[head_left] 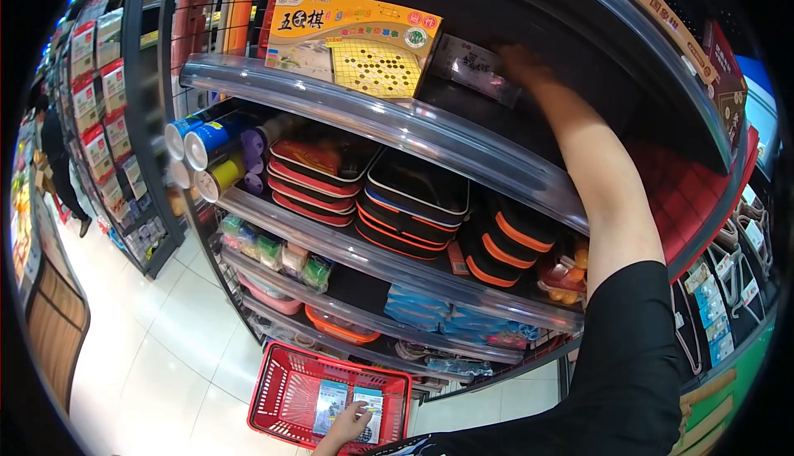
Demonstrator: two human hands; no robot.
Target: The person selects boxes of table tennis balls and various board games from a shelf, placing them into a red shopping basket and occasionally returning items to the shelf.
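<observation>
My right hand (524,64) reaches deep onto the upper shelf. Its fingers, dim and slightly blurred, close on the upper right end of a small dark flat package (471,67) with pale lettering, which leans at a tilt. Left of that package stands a yellow and orange gomoku board game box (351,42) with a grid pictured on its front. Down low, my left hand (349,424) is curled over the red shopping basket (269,390). Two blue and white packages (329,402) lie inside, one partly behind my fingers. What the left fingers grip is hidden.
A clear plastic shelf lip (331,92) runs beneath the game box. Lower shelves hold zipped black cases (413,204) and blue tubes (207,143). More boxes (670,22) stand above right, hangers (732,257) hang right. A person (58,158) stands in the left aisle.
</observation>
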